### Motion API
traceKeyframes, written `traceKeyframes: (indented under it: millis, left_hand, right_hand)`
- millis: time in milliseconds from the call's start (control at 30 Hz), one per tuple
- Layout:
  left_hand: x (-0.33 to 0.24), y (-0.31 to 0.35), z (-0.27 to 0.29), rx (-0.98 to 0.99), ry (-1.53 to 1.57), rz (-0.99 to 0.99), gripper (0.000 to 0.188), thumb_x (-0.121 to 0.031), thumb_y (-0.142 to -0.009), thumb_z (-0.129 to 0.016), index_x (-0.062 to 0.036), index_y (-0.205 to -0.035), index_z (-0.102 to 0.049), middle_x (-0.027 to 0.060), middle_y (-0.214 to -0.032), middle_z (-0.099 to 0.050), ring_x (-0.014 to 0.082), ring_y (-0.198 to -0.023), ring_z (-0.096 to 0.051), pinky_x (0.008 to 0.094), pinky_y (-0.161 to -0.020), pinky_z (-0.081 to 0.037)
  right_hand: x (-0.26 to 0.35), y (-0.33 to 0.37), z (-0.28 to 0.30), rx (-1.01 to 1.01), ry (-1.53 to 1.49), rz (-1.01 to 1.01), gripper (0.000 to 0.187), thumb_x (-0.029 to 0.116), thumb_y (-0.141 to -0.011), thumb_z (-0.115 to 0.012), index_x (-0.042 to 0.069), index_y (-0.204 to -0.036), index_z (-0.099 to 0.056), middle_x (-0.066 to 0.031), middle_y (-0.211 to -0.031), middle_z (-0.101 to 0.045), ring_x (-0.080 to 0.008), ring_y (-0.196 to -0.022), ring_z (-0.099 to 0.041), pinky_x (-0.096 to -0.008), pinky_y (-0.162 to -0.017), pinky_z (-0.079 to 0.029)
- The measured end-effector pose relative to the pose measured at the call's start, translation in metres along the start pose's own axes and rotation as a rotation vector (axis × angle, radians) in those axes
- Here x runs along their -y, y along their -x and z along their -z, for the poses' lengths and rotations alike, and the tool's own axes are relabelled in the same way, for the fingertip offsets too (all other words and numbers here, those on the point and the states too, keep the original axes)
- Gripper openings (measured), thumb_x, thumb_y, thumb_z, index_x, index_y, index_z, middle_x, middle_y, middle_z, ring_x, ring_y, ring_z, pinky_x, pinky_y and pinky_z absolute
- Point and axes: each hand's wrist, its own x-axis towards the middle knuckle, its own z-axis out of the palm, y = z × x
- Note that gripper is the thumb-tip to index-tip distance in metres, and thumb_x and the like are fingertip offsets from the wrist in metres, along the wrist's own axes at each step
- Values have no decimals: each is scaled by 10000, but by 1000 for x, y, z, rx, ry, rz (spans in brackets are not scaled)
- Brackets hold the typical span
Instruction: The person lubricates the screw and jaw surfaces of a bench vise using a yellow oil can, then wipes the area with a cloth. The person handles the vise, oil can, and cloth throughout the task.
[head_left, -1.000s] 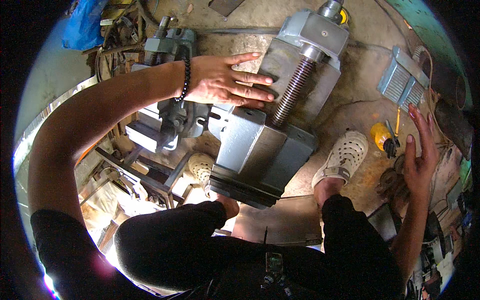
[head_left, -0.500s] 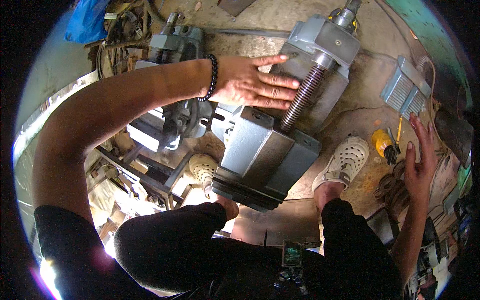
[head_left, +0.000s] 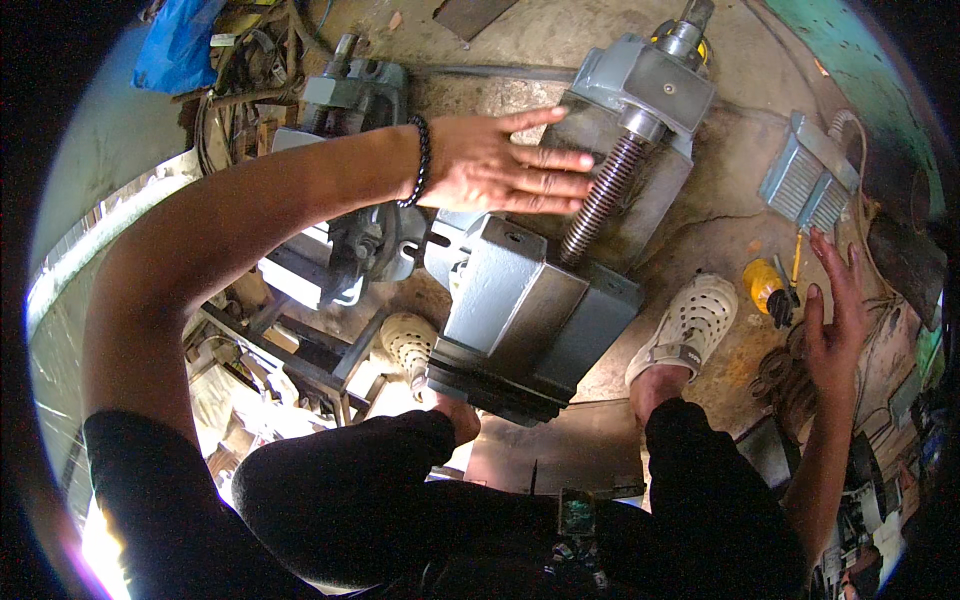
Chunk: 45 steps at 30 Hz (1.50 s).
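In the head view, a large grey-blue metal vise (head_left: 530,315) is seen at the centre, set aslant on the concrete floor (head_left: 735,225) between two feet in pale perforated clogs (head_left: 700,315); its dark threaded screw (head_left: 605,195) is shown running from the near block up to the far block at upper right; the left hand (head_left: 490,165), marked by a black bead bracelet (head_left: 418,160) at the wrist, is held over the vise's left side, back upward, its fingers spread wide and pointed right, with the longer tips brought just beside the screw; whether the metal is touched by the palm cannot be told; the right hand (head_left: 835,320) is held well apart from the vise, to its right and beyond one clog, with fingers loosely parted and raised; near it are seen a ribbed blue-grey pedal-like piece (head_left: 805,185) and a yellow object with a dark end (head_left: 763,280); beneath the left forearm, to the left of the large vise, a smaller grey vise (head_left: 335,92) is partly hidden.
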Motion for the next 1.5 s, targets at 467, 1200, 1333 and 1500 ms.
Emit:
traceKeyframes:
  millis: [467,1200,1333,1500]
  left_hand:
    - [31,10,0,-114,-96,124,706,-259,-974,-515,-260,-1572,-140,-37,-1656,-85,173,-1515,-139,558,-1231,-76]
    - [33,11,-1,-176,-180,124,681,-256,-940,-492,-253,-1561,-212,-45,-1649,-153,169,-1504,-200,543,-1231,-110]
    - [30,5,4,-182,-198,114,668,-254,-924,-484,-227,-1548,-249,-29,-1645,-179,168,-1502,-212,550,-1227,-111]
    - [32,-8,8,-219,-192,46,609,-262,-912,-484,-182,-1500,-347,8,-1611,-284,188,-1487,-263,579,-1219,-106]
  right_hand:
    - [1,1,-3,22,-7,-6,515,-22,-906,-492,56,-1414,-482,-161,-1386,-571,-312,-1330,-509,-546,-1191,-196]
    - [4,1,-6,30,-31,-23,525,-43,-888,-495,52,-1404,-487,-152,-1372,-584,-304,-1322,-517,-538,-1189,-217]
    - [3,2,-9,16,-47,-14,520,-34,-893,-494,58,-1405,-484,-153,-1368,-586,-304,-1323,-517,-541,-1189,-214]
    - [2,3,-9,21,-49,-33,505,-16,-907,-490,57,-1407,-481,-157,-1364,-588,-307,-1325,-513,-535,-1192,-210]
